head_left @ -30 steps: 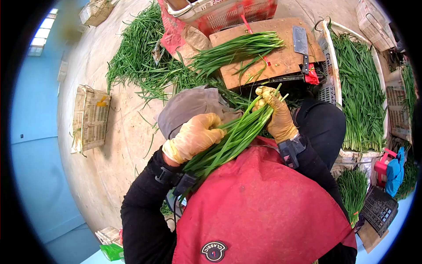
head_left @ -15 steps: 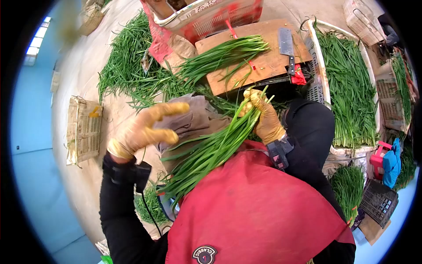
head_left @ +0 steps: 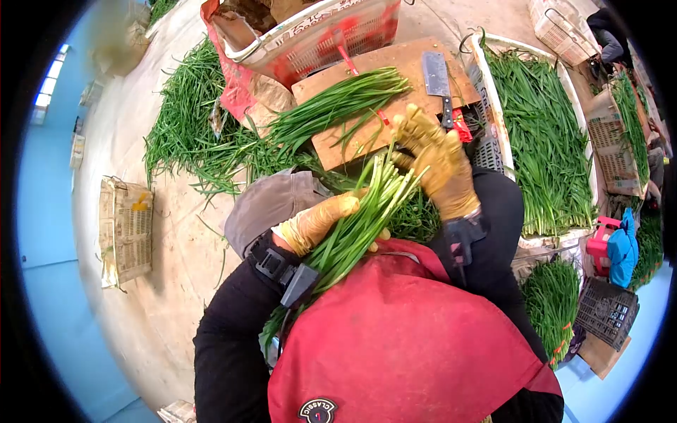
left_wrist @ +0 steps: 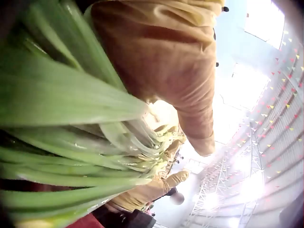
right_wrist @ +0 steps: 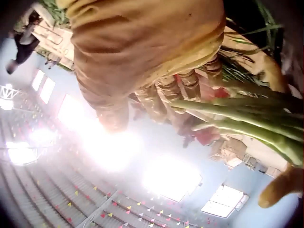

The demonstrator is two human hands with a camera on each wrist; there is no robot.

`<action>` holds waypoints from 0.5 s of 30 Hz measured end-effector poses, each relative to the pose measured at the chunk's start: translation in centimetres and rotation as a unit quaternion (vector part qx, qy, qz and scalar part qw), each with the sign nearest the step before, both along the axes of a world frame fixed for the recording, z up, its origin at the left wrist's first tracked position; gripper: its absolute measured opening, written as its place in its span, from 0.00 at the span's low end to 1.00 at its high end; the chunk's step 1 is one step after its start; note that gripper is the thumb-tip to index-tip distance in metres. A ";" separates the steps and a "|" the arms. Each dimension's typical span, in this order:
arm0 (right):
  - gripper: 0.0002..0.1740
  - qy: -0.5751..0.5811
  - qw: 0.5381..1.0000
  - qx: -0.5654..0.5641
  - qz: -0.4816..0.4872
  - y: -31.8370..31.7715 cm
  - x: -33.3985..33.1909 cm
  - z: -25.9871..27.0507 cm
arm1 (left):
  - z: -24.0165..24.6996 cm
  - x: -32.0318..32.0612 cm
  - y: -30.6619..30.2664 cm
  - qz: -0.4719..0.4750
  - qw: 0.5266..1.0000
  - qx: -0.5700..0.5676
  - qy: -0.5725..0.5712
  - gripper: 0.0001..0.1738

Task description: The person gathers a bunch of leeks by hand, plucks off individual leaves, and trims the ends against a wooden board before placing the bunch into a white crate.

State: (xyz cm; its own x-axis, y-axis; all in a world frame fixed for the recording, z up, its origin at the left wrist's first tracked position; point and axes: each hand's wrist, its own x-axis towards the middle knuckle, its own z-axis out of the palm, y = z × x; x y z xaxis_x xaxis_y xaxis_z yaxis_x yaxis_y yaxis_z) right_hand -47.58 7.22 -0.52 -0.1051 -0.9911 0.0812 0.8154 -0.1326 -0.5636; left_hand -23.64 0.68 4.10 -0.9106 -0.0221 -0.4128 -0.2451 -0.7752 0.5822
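Observation:
My gloved left hand [head_left: 317, 222] grips a bunch of garlic chives [head_left: 352, 243] over my lap, thumb on top and fingertips showing beneath. The bunch slants, with its pale cut ends up toward the board and leaf tips by my left forearm. In the left wrist view the green leaves [left_wrist: 61, 99] fill the left side beside the gloved hand [left_wrist: 156, 52]. Just past the pale ends is my gloved right hand [head_left: 441, 166], fingers extended. In the right wrist view a few stems [right_wrist: 251, 121] lie beside that hand [right_wrist: 147, 42], outside its grasp.
A wooden board [head_left: 395, 63] ahead bears another chive bundle [head_left: 345, 99] and a cleaver [head_left: 437, 81]. Loose chives [head_left: 190, 127] are heaped on the floor at left. A crate rim [head_left: 497, 99] surrounds more chives at right; an upright crate [head_left: 127, 229] stands far left.
My left hand let go, swung out left, then came back onto the bunch. My right hand, which held the stem ends, has released them and straightened its fingers. The head view has shifted.

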 end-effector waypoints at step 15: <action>0.41 0.310 0.929 0.200 -0.011 1.5 -2.3 0.4 | 1.3 0.4 -0.8 0.060 0.993 -0.082 -0.060 0.26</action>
